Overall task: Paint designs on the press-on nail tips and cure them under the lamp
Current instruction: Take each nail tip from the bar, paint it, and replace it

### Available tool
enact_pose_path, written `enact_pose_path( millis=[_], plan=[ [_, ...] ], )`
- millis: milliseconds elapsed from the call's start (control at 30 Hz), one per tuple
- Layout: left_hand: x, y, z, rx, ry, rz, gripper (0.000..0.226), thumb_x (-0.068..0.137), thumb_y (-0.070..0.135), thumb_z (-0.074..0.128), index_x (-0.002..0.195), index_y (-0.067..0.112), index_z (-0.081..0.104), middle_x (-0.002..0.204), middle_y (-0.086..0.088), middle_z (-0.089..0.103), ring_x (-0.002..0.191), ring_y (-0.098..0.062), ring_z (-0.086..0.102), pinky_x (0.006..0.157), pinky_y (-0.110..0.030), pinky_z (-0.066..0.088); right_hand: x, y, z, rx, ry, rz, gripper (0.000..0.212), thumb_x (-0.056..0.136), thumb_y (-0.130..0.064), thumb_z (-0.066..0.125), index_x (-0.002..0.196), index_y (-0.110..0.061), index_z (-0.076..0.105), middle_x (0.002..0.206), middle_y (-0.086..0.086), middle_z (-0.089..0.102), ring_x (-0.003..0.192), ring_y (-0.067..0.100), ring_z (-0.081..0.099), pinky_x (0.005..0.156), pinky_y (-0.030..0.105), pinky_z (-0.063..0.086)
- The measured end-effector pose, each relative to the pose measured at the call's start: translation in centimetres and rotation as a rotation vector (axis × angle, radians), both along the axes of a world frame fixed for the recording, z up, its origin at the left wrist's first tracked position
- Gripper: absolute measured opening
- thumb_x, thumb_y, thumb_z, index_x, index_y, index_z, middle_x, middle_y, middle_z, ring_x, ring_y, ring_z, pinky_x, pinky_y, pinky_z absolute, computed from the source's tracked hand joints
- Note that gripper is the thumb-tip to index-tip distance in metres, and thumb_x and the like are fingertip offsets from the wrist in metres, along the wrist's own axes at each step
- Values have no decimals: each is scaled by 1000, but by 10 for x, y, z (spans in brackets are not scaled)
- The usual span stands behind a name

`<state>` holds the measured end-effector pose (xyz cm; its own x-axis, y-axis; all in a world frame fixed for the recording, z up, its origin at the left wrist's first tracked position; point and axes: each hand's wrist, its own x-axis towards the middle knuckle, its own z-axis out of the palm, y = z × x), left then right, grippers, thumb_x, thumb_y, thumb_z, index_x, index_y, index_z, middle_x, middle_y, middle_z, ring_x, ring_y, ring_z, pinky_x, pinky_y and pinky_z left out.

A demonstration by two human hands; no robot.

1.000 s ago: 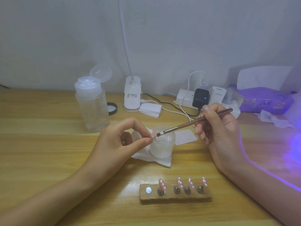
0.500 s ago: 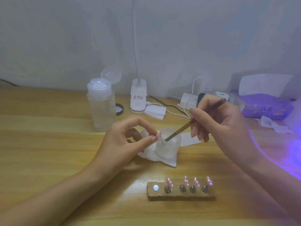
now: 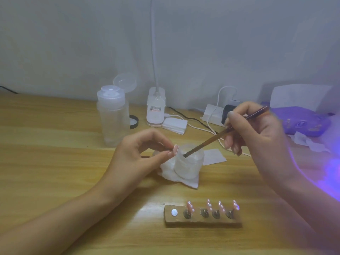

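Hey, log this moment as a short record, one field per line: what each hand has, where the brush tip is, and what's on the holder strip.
left hand: pinches one nail tip between thumb and forefinger
right hand: holds the brush like a pen
brush tip: in the mouth of the frosted jar
frosted jar: stands on a white wipe
holder strip: four decorated tips upright, leftmost spot bare
right edge: purple light
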<state>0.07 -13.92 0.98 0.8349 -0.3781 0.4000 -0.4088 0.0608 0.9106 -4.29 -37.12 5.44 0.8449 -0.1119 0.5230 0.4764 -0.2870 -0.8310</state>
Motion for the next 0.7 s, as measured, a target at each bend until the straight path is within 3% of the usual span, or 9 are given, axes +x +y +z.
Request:
enact_pose_path(
  millis=[100, 233, 367, 533, 633, 700],
  plan=[
    [1, 0, 0, -16, 54, 17, 18, 69, 31, 80, 75, 16, 72, 85, -8, 73, 73, -12, 67, 54, -22, 52, 2, -4, -7, 77, 8, -12, 25, 97, -31, 58, 77, -17, 56, 53, 7, 58, 43, 18, 51, 42, 20, 41],
    [3, 0, -1, -26, 88, 7, 15, 71, 27, 79, 81, 15, 77, 85, -6, 76, 78, -12, 70, 65, -21, 55, 5, -8, -19, 264, 91, -44, 28, 90, -43, 65, 73, -23, 56, 53, 2, 57, 44, 15, 49, 42, 19, 40],
    [4, 1, -1, -70, 142, -6, 14, 74, 26, 78, 85, 18, 79, 87, -6, 77, 79, -17, 72, 65, -20, 56, 7, -10, -30, 426, 169, -45, 27, 79, -49, 69, 68, -26, 61, 53, 1, 55, 47, 12, 51, 42, 18, 40],
    [3, 1, -1, -82, 165, -13, 6, 73, 21, 76, 79, 19, 77, 89, -6, 77, 81, -16, 73, 63, -22, 57, 6, -9, -40, 511, 222, -36, 30, 92, -30, 59, 62, -27, 62, 52, 1, 55, 47, 9, 52, 42, 17, 40],
    [3, 1, -1, -40, 153, -16, 5, 74, 19, 75, 78, 16, 72, 92, -5, 77, 81, -18, 73, 61, -29, 59, 6, -9, -40, 562, 231, -37, 36, 101, -20, 50, 66, -22, 60, 52, 3, 55, 46, 10, 51, 42, 17, 40],
    [3, 1, -1, -1, 118, -6, 6, 76, 16, 75, 79, 13, 70, 91, -5, 77, 83, -17, 72, 62, -26, 57, 6, -9, -40, 576, 233, -37, 33, 102, -18, 48, 70, -18, 56, 52, 3, 55, 46, 10, 51, 42, 17, 40]
  ],
)
